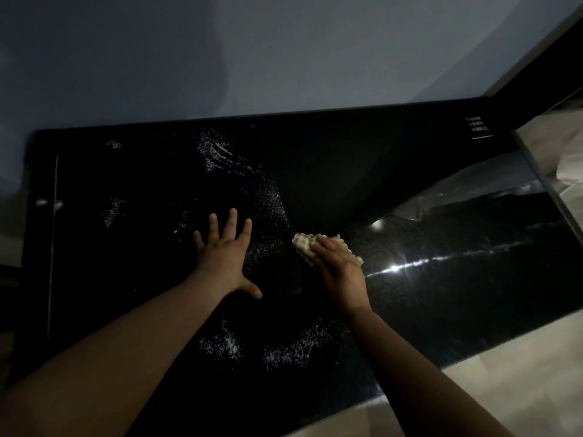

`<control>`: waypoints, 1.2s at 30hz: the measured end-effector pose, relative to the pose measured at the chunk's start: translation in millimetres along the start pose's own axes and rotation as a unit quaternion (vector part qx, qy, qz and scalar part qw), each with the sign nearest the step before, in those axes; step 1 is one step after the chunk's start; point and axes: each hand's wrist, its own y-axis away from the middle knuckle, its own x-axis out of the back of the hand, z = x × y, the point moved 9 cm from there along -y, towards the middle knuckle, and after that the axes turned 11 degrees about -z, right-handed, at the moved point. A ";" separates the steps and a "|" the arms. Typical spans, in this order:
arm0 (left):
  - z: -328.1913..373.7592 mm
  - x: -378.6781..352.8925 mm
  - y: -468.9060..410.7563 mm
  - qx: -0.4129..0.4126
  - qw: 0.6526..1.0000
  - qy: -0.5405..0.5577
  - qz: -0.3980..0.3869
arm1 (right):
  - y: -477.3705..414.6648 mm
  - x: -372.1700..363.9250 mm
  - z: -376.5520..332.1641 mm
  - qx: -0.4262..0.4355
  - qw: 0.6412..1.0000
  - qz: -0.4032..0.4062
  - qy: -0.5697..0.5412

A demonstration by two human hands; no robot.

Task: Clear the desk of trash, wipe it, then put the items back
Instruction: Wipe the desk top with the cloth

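Note:
A glossy black desk (441, 294) fills the middle of the head view, speckled with white dust patches (220, 342). My left hand (225, 257) lies flat on it with fingers spread and straight. Just to its right, my right hand (339, 272) presses a crumpled pale cloth (304, 246) onto the desk top; the fingers lie over the cloth, which sticks out past the fingertips. Most of the cloth is hidden under the hand.
A grey wall (284, 52) rises behind the desk. A shiny metal-edged panel (549, 184) stands at the right, reflecting light. Pale floor (504, 373) shows beyond the desk's near right edge. A small printed label (478, 127) sits at the far right corner.

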 end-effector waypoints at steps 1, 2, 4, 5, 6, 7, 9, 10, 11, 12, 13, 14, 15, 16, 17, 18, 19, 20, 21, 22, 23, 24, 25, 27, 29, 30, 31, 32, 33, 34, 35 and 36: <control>-0.3 0.1 0.3 0.003 1.000 -0.002 0.001 | 4.1 0.1 0.1 0.000 1.000 0.000 -0.001; -0.4 0.5 0.7 0.006 1.000 -0.005 0.002 | 8.4 0.0 0.1 -0.001 1.000 -0.001 -0.001; 0.5 2.0 1.1 0.011 1.000 -0.012 0.002 | 16.9 -0.6 1.9 -0.010 1.000 -0.005 -0.002; 1.2 3.0 2.0 0.013 1.000 -0.017 0.001 | 21.5 -1.3 3.8 -0.014 1.000 -0.008 -0.003; 1.9 4.0 3.6 0.016 1.000 -0.021 0.001 | 26.7 -1.7 4.9 -0.015 1.000 -0.011 -0.006; 2.2 4.8 5.7 0.021 0.999 -0.024 0.003 | 32.2 -1.8 5.7 -0.014 1.000 -0.011 -0.010; 3.5 3.4 12.2 0.027 0.999 -0.022 0.011 | 43.1 -2.2 6.7 -0.010 1.000 -0.013 -0.015; 5.8 0.2 17.4 0.022 0.999 -0.018 0.015 | 48.3 -2.5 7.6 -0.011 1.000 -0.014 -0.016; 9.5 -4.6 24.0 0.012 1.000 -0.013 0.018 | 53.2 -3.1 9.3 -0.013 1.000 -0.015 -0.016; 13.6 -11.6 31.9 0.001 1.000 -0.005 0.022 | 57.7 -3.5 10.3 -0.014 1.000 -0.015 -0.014; 17.1 -19.6 40.1 -0.010 1.000 0.002 0.025 | 61.6 -3.8 10.9 -0.013 1.000 -0.014 -0.012; 20.3 -28.1 48.7 -0.018 0.999 0.009 0.026 | 64.9 -3.6 10.9 -0.011 1.000 -0.013 -0.010; 22.5 -36.7 56.6 -0.023 0.999 0.015 0.023 | 68.1 -3.2 10.9 -0.010 1.000 -0.012 -0.009; 24.5 -45.1 63.8 -0.027 0.999 0.021 0.019 | 71.3 -2.6 10.3 -0.010 1.000 -0.012 -0.008; 26.4 -52.6 70.3 -0.030 0.999 0.029 0.015 | 74.8 -2.2 9.9 -0.010 1.000 -0.014 -0.007; 29.0 -59.6 76.3 -0.033 0.999 0.035 0.013 | 78.0 -2.0 9.7 -0.010 1.000 -0.014 -0.006; 32.3 -65.9 82.2 -0.037 0.999 0.035 0.012 | 81.7 -1.8 9.8 -0.009 1.000 -0.014 -0.003; 36.2 -71.9 87.6 -0.042 0.999 0.028 0.012 | 85.5 -1.7 10.1 -0.007 1.000 -0.015 0.001; 40.6 -77.5 92.4 -0.047 0.999 0.019 0.012 | 89.0 -1.9 10.4 -0.007 1.000 -0.017 0.005; 44.9 -83.1 96.6 -0.052 0.998 0.011 0.012 | 92.4 -2.2 10.7 -0.007 1.000 -0.018 0.006; 48.7 -88.2 99.9 -0.056 0.998 0.006 0.010 | 95.6 -2.4 11.3 -0.010 1.000 -0.019 0.005; 51.7 -93.3 102.5 -0.057 0.998 0.002 0.006 | 98.7 -2.4 11.7 -0.012 1.000 -0.018 0.003; 53.8 -98.2 104.2 -0.055 0.998 -0.002 0.002 | 101.8 -2.6 12.0 -0.014 1.000 -0.018 0.003; 56.8 -107.0 106.8 -0.050 0.999 -0.014 -0.006 | 107.2 -2.8 12.6 -0.015 1.000 -0.017 0.006; 58.2 -114.5 108.7 -0.048 0.999 -0.020 -0.010 | 111.4 -3.6 14.5 -0.012 1.000 -0.018 0.008; 57.7 -117.2 109.6 -0.046 0.999 -0.021 -0.010 | 113.7 -4.3 15.5 -0.011 1.000 -0.019 0.009; 56.4 -118.9 109.7 -0.043 0.999 -0.022 -0.009 | 116.2 -4.6 16.3 -0.011 1.000 -0.019 0.010; 55.1 -120.0 109.9 -0.041 0.999 -0.024 -0.009 | 118.8 -5.1 17.2 -0.014 1.000 -0.020 0.010; 53.9 -121.1 109.8 -0.038 0.999 -0.025 -0.009 | 121.7 -5.4 17.4 -0.016 1.000 -0.020 0.012; 52.9 -121.5 109.2 -0.037 0.999 -0.025 -0.007 | 124.6 -5.5 17.6 -0.016 1.000 -0.019 0.012; 52.5 -121.6 108.4 -0.036 0.999 -0.024 -0.004 | 127.7 -5.7 18.5 -0.017 1.000 -0.017 0.010; 52.7 -121.7 107.6 -0.035 0.999 -0.022 -0.002 | 130.8 -5.8 19.6 -0.020 1.000 -0.015 0.006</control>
